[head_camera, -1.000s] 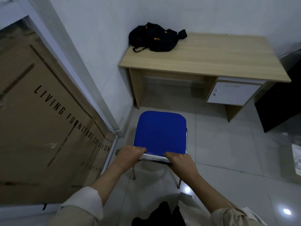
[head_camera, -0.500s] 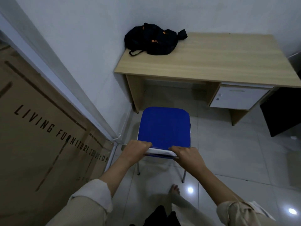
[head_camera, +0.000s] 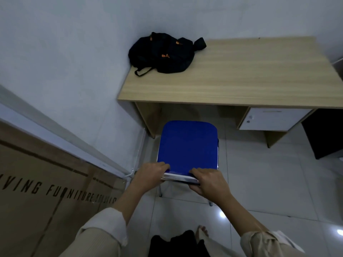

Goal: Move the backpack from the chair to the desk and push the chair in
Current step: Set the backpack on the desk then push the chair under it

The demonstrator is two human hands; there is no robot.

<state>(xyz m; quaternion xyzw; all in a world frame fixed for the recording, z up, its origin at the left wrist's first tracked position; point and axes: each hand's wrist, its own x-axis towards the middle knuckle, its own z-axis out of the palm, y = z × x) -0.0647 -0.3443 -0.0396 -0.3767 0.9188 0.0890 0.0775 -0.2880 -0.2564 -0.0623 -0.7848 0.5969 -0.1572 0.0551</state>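
1. Your left hand (head_camera: 151, 174) and right hand (head_camera: 208, 182) are both clenched over the chrome top rail of the blue padded metal-framed chair (head_camera: 187, 147), fingers curled over its front and thumbs behind.
2. The soft black fabric backpack with orange tabs (head_camera: 161, 52) already lies slumped in the back left corner of the pale wood-grain laminate desk (head_camera: 250, 76), against the white wall (head_camera: 74, 62). Only the chair push remains, by my reading.
3. The seat's front edge sits near the desk's opening, not yet under it.
4. Risk: the chair stands close to the desk's left side panel (head_camera: 146, 117); a push that drifts left could jam a leg against it.
5. Risk: the thin metal legs on glossy pale floor tiles (head_camera: 259, 173) may skid or catch a grout line, tipping the light frame if you press down.
6. Your bare foot (head_camera: 202, 230) is close behind; mind it.
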